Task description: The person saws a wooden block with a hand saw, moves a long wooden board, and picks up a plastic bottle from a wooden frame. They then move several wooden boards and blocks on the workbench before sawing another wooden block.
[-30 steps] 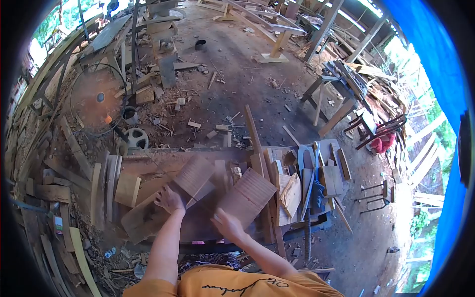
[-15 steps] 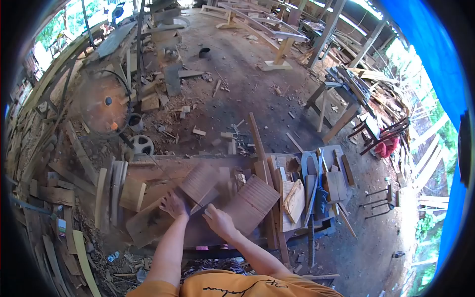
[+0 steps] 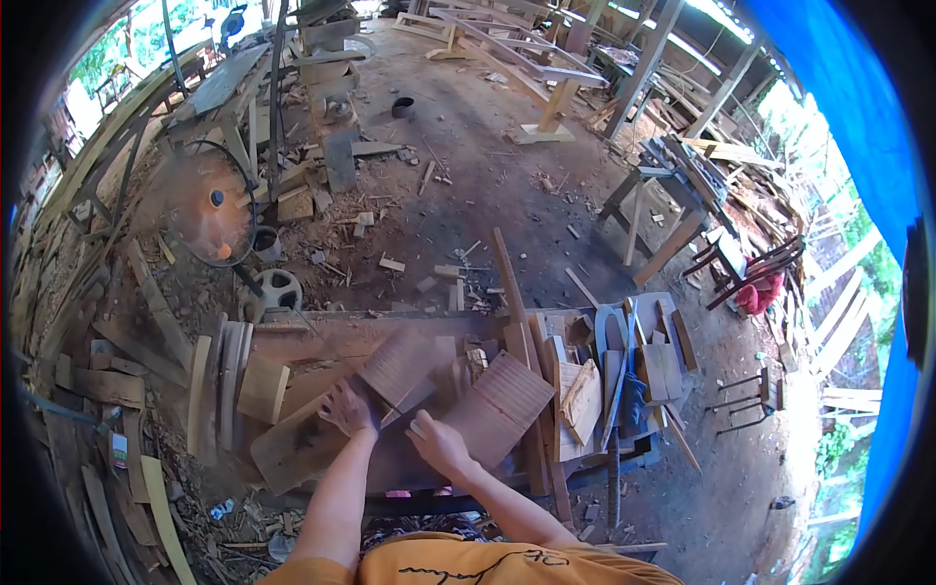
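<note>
My left hand [image 3: 348, 409] lies with its fingers spread at the lower left edge of a brown board with fine parallel grooves [image 3: 400, 363]. Under and left of that hand is a wider plank [image 3: 292, 447]. My right hand [image 3: 441, 447] is closed around a small pale object [image 3: 419, 423], mostly hidden by the fingers, just below the grooved board's near corner. A larger grooved board [image 3: 499, 408] lies to the right of my right hand, tilted on the bench.
Wood offcuts and a pale blue curved piece [image 3: 610, 336] crowd the bench's right end. Upright boards [image 3: 234, 375] stand at its left. A round fan [image 3: 213, 200] is beyond on the left, a sawhorse [image 3: 673, 200] on the right. Scraps litter the dirt floor.
My right hand has shifted slightly down, and the pale object in it has moved with it. My left hand stays at nearly the same spot on the wood.
</note>
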Demonstrator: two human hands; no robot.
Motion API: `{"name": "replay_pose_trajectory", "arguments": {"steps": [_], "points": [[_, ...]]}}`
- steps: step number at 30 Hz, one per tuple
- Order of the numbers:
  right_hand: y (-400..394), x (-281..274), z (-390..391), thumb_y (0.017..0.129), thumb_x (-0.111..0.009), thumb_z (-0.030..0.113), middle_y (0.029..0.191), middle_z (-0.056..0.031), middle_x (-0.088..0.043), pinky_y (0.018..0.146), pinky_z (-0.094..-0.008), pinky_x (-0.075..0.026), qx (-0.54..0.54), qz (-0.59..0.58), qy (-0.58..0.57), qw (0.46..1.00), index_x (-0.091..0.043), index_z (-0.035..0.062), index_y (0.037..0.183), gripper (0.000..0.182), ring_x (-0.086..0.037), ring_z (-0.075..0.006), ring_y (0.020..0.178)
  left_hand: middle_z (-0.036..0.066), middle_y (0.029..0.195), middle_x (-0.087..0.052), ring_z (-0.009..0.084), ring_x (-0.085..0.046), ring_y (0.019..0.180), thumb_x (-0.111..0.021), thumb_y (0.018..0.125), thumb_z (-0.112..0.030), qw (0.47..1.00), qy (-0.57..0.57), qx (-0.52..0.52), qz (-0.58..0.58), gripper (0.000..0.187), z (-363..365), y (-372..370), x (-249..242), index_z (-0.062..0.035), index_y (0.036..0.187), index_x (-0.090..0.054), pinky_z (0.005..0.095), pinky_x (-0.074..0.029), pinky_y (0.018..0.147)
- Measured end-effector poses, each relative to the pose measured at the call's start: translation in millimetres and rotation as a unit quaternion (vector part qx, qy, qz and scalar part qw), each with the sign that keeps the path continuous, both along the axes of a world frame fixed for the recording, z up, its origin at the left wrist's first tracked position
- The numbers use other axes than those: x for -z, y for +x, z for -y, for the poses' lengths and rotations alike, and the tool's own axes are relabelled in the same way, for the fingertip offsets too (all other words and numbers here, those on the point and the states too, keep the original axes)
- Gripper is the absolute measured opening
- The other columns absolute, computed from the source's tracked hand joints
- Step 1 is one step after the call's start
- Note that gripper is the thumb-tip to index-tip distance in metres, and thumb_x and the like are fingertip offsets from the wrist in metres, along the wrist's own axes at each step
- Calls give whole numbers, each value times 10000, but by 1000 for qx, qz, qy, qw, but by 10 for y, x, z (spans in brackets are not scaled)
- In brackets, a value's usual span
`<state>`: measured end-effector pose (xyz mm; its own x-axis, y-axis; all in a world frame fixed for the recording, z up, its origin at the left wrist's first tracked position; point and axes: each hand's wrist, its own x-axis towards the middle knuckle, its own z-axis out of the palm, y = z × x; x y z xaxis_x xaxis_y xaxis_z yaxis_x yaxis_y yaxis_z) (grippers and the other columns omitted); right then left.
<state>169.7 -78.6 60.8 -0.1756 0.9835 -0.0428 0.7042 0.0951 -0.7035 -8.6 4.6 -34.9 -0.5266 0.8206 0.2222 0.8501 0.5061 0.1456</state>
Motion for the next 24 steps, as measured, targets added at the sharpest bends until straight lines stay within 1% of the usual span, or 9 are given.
{"name": "replay_pose_trajectory", "arguments": {"steps": [2, 7, 9, 11, 13, 16, 17, 21, 24], "points": [[-31, -80, -20, 901, -623, 269, 816, -245, -634, 671, -510, -485, 1, -14, -10, 1000, -481, 63, 967, 258, -608, -461, 791, 96, 1110, -575, 310, -488, 1088, -465, 869, -159, 998, -39, -23, 45, 265, -10, 60, -139, -155, 1120, -551, 517, -312, 950], [709, -415, 750, 904, -617, 266, 787, -223, -644, 637, -503, -505, 6, 4, -30, 1000, -462, 73, 1018, 273, -634, -438, 757, 96, 1097, -578, 308, -492, 1082, -450, 887, -167, 996, -61, -26, 66, 260, -34, 91, -286, -155, 1125, -553, 516, -313, 952], [756, -405, 830, 903, -618, 274, 816, -230, -644, 645, -497, -508, 6, 43, -117, 992, -470, 71, 1051, 292, -636, -431, 779, 94, 1098, -580, 307, -493, 1080, -444, 893, -170, 996, -71, -16, 57, 261, -22, 66, -243, -156, 1129, -555, 515, -313, 953], [491, -238, 501, 908, -615, 278, 804, -232, -636, 635, -506, -504, 11, -8, -5, 1000, -471, 65, 1067, 303, -632, -435, 766, 88, 1109, -578, 304, -496, 1079, -445, 897, -181, 996, -76, -8, 49, 268, -7, 43, -191, -165, 1137, -562, 510, -315, 951], [62, 99, 82, 913, -609, 283, 805, -244, -628, 628, -519, -497, 1, -9, 6, 1000, -466, 63, 1065, 304, -628, -436, 758, 87, 1111, -578, 303, -499, 1078, -446, 898, -182, 999, -48, -4, 11, 272, 29, 7, 76, -171, 1143, -564, 509, -317, 949], [-59, 17, -72, 918, -600, 282, 781, -244, -624, 615, -523, -493, -12, -22, 33, 999, -464, 63, 1047, 288, -623, -442, 735, 87, 1114, -577, 302, -502, 1077, -444, 900, -179, 1000, -17, -9, -13, 276, -17, -43, 68, -181, 1146, -568, 508, -322, 945], [1, -54, 45, 912, -609, 272, 808, -240, -625, 656, -529, -477, 5, -10, -9, 1000, -475, 62, 971, 256, -604, -458, 781, 88, 1115, -577, 301, -503, 1077, -442, 900, -177, 999, -31, -14, 8, 275, -17, -7, 67, -186, 1143, -571, 507, -324, 943], [641, -428, 786, 910, -614, 293, 824, -245, -640, 633, -507, -503, 15, 12, -87, 996, -465, 65, 993, 284, -632, -437, 763, 86, 1112, -576, 301, -507, 1068, -447, 896, -166, 995, -78, -25, 54, 264, -53, 46, -209, -185, 1123, -579, 502, -330, 932], [608, -322, 760, 907, -620, 284, 824, -241, -641, 626, -496, -508, 21, 22, -82, 996, -467, 66, 995, 280, -634, -431, 764, 83, 1109, -577, 300, -508, 1061, -460, 889, -158, 996, -84, 0, 36, 252, -46, 56, -216, -174, 1107, -586, 496, -332, 923]]}}
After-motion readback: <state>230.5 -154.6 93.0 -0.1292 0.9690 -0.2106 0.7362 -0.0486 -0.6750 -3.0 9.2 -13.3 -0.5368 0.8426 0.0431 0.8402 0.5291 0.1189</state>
